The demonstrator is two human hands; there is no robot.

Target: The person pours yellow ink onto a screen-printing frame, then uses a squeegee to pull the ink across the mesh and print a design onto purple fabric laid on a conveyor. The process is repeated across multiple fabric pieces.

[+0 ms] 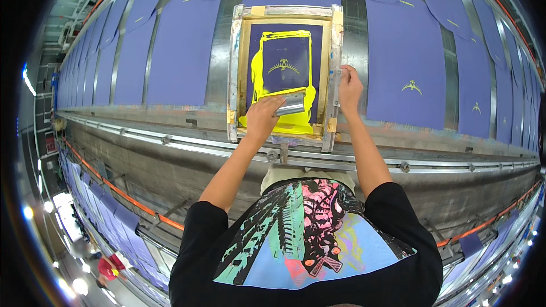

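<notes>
A wooden screen printing frame (pixel 235 68) with taped corners lies over a blue-purple fabric piece on the long metal table. Bright yellow ink (pixel 293 127) pools at the near end of its mesh and runs along the sides of a rectangle. A small arched design shows in the middle of the mesh. My left hand (pixel 263 118) is closed on a squeegee (pixel 293 104) with a metallic handle, whose blade lies in the ink at the near part. At the frame's right rail, the curled fingers of my right hand (pixel 350 87) grip its outer edge.
Blue-purple fabric panels (pixel 185 51) lie in rows along the table to both sides; one on the right (pixel 405 57) bears a yellow arched print. A metal rail (pixel 358 161) runs along the near table edge. Far behind at lower left, a person in red (pixel 111 266) stands.
</notes>
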